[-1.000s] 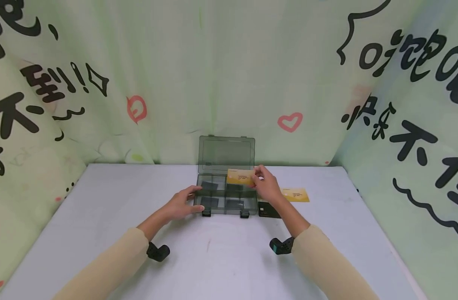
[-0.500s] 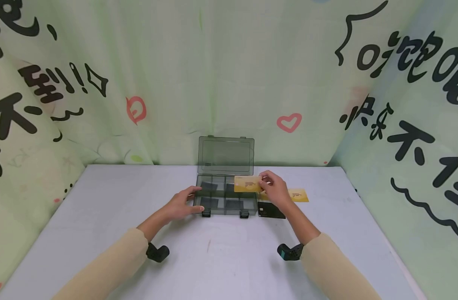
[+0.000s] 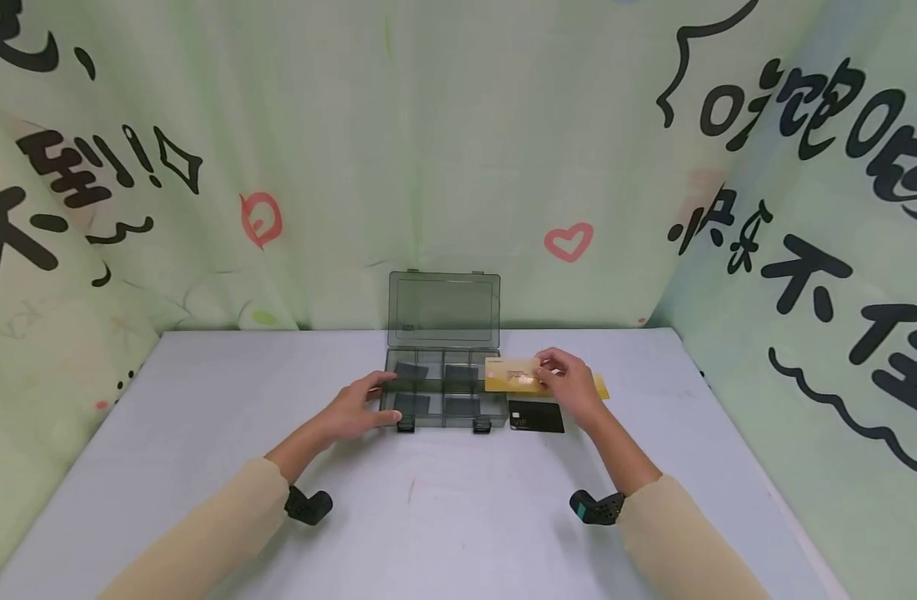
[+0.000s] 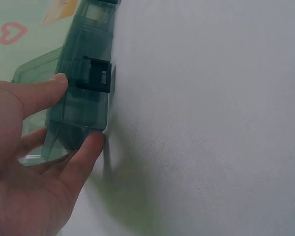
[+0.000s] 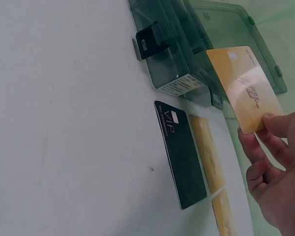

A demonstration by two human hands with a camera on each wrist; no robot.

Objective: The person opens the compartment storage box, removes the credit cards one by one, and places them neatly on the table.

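Observation:
My left hand (image 3: 357,408) holds the left front corner of a clear grey-green plastic compartment box (image 3: 447,421), thumb on its front part and fingers along the side. The box's lid (image 3: 443,310) stands raised at the back, and dark flat pieces lie in several compartments. In my right hand (image 3: 571,385) a yellow VIP card (image 5: 243,83) is pinched between thumb and fingers, held up by the box's right side. Below that hand, a black VIP card (image 3: 537,417) lies on the table right of the box. Yellow cards (image 5: 209,152) lie behind it, partly hidden in the head view.
The white table (image 3: 443,517) ends at a pale green curtain (image 3: 338,167) behind the box, which continues along both sides. Two black latches (image 4: 94,74) stick out from the box's front edge. A black wrist camera (image 3: 597,507) sits on each forearm.
My right hand has drawn the yellow card rightward, from above the box's compartments to over the box's right edge. The black card has come into fuller view. My left hand stays at the box.

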